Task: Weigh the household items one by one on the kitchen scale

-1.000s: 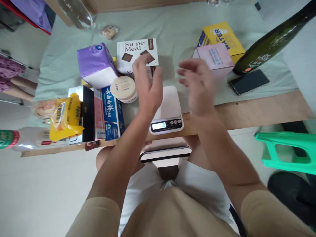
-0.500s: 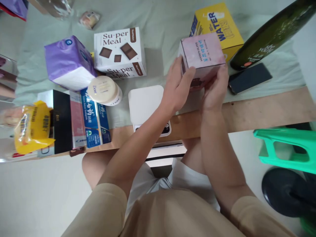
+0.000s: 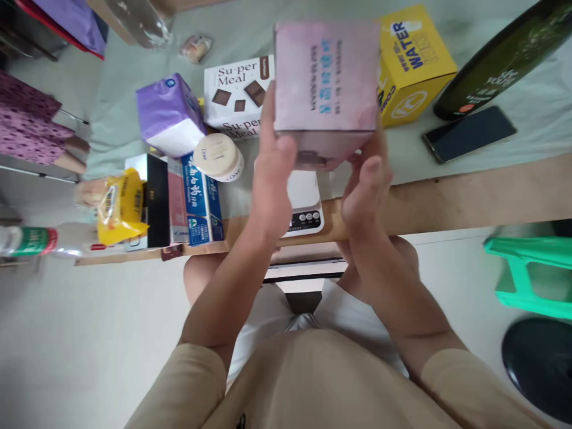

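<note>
Left hand (image 3: 273,173) and right hand (image 3: 367,190), forearms raised, each grip clamped on a side of the pink rectangular cardboard box (image 3: 326,77), held above the white digital kitchen scale (image 3: 305,205) on the tabletop (image 3: 469,196).

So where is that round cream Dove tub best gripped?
Around its side wall, from above. The Dove tub stands lid up on the blue toothpaste box, with the purple tissue pack close behind, so the top is the free approach.

The pink box (image 3: 326,83) hides most of the scale (image 3: 308,205); its display sits behind the left hand (image 3: 274,179). The dark bottle (image 3: 500,59) is cut off at the right edge.
</note>
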{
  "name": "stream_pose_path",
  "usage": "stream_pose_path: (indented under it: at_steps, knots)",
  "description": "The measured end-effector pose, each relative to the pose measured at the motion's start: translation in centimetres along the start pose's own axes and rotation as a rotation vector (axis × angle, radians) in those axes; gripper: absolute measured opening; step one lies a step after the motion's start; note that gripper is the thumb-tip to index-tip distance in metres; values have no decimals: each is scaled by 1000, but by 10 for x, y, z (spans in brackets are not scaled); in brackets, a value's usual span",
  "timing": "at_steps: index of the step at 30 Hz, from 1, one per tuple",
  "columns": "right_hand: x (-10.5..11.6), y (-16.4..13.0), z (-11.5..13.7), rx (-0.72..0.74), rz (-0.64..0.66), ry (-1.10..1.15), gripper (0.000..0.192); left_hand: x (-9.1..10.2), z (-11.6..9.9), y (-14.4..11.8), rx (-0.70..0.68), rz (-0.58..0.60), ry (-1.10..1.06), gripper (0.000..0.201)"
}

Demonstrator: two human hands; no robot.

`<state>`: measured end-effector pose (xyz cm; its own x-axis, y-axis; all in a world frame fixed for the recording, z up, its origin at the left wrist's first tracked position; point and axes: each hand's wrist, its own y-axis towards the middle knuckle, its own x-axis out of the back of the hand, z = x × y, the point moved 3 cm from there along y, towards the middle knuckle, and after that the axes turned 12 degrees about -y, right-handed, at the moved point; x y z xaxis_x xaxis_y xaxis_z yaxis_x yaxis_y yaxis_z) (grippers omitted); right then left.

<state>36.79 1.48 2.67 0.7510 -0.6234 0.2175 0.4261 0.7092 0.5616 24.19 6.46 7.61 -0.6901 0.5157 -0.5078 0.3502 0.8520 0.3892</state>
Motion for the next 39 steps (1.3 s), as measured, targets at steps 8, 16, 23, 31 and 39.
stream_pose_path:
  at_steps: [8,16,23,31,39]
  knots:
    - [-21,-21,18,109,121,60,59,40,-30,-43,95,-136,188,61]
    - [-20,-25,13,-46,145,57,69,53,-20,-53,99,-119,281,54]
    - [-21,-20,-9,-273,-17,205,50,80,-20,-73,-211,-245,577,39]
    - [-9,-4,-42,-670,-362,373,44,115,-15,-89,-436,-118,643,41]
    - [-15,-6,-31,-648,-345,355,44,114,-25,-69,-324,-99,415,60]
